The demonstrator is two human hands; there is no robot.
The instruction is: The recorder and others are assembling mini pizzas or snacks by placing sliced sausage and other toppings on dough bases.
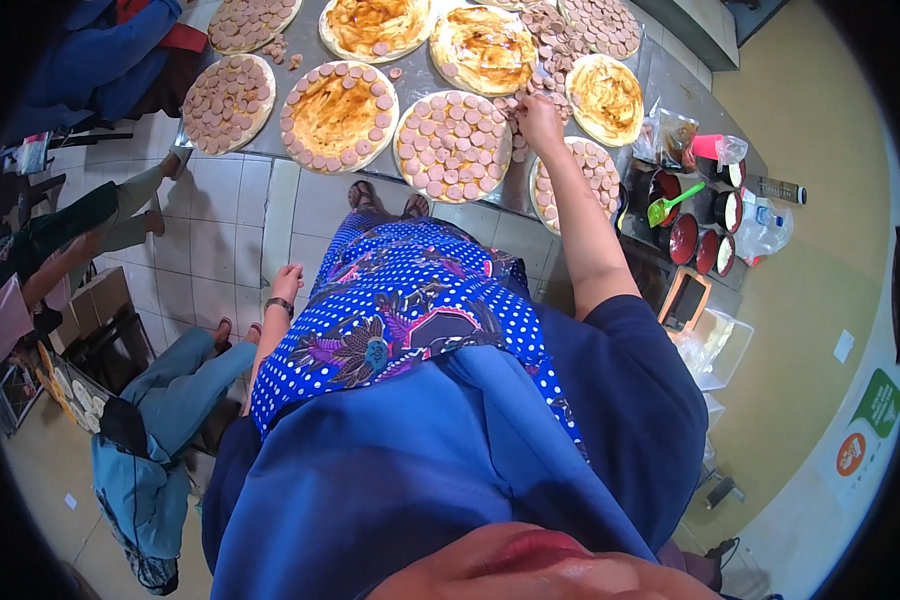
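My right hand (541, 122) reaches over the table, its fingers closed at a loose heap of sausage slices (555, 60). Just left of it lies a round pizza base (452, 147) covered with sausage slices. Under my right forearm, another topped pizza (582, 180) is partly hidden. A sauced base (337, 117) farther left carries slices mainly around its rim. Two bases behind, one left (375, 25) and one right (485, 50), show mostly sauce. My left hand (287, 283) hangs low beside my apron, fingers curled; anything inside them is hidden.
More pizzas (228, 103) fill the table's left end; a sauced one (605, 100) lies right. Dark red bowls (683, 240), a green spatula (673, 203) and a pink cup (710, 147) crowd the right side. Other people (150, 430) sit or stand at left.
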